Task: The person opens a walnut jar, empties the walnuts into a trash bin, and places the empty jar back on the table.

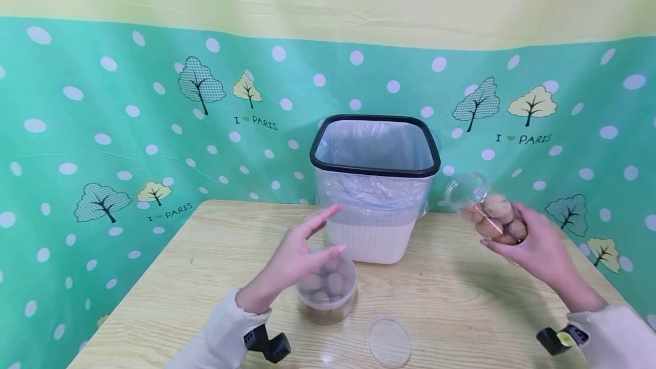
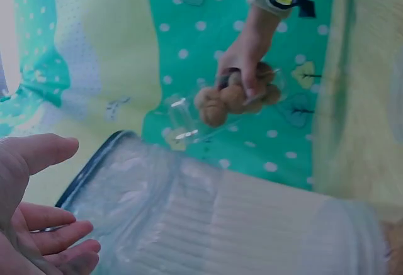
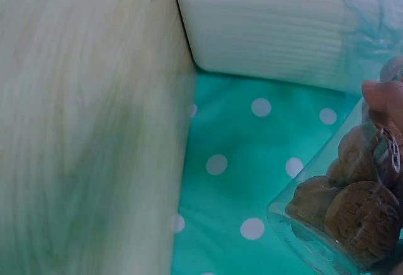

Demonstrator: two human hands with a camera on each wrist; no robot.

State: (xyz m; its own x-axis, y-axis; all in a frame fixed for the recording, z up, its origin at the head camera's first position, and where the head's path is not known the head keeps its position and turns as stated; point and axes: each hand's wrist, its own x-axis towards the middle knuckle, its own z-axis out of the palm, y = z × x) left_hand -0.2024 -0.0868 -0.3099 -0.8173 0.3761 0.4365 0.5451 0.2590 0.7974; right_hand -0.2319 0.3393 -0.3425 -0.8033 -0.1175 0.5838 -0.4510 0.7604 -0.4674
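My right hand (image 1: 542, 246) grips a clear plastic jar (image 1: 465, 191) at the right, off the table. The jar lies tilted with its mouth toward the bin, and several walnuts (image 1: 497, 208) sit inside. Through the jar wall in the right wrist view, more walnuts (image 3: 362, 221) show near its base. My left hand (image 1: 292, 258) has its thumb and fingers spread apart, holding nothing. Below and beside it stands a round translucent tub (image 1: 328, 311) with several walnuts in it; whether a lid covers it I cannot tell.
A white bin (image 1: 371, 238) with a black rim and a clear liner bag stands at the back of the wooden table (image 1: 205, 278). One round clear lid (image 1: 389, 341) lies flat near the front. Behind hangs a green and yellow curtain (image 1: 154, 84).
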